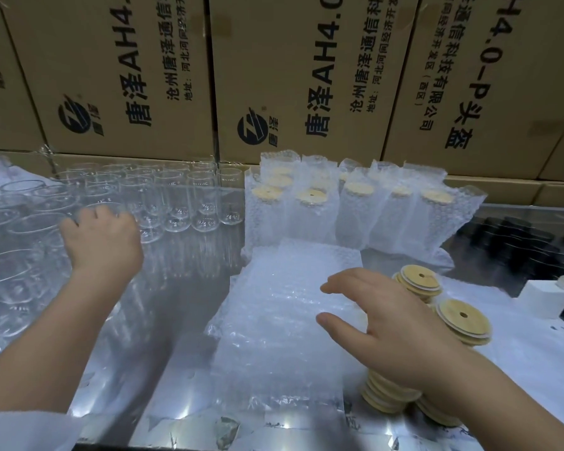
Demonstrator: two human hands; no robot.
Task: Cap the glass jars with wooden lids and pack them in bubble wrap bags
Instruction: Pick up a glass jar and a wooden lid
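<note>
Left hand (pixel 101 236) curls over the glass jars (pixel 179 203), grip unclear, so I'd wrap one fully before lifting.

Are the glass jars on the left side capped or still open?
Open. The glass jars show bare rims with no lids; the wooden lids lie stacked at the right.
</note>
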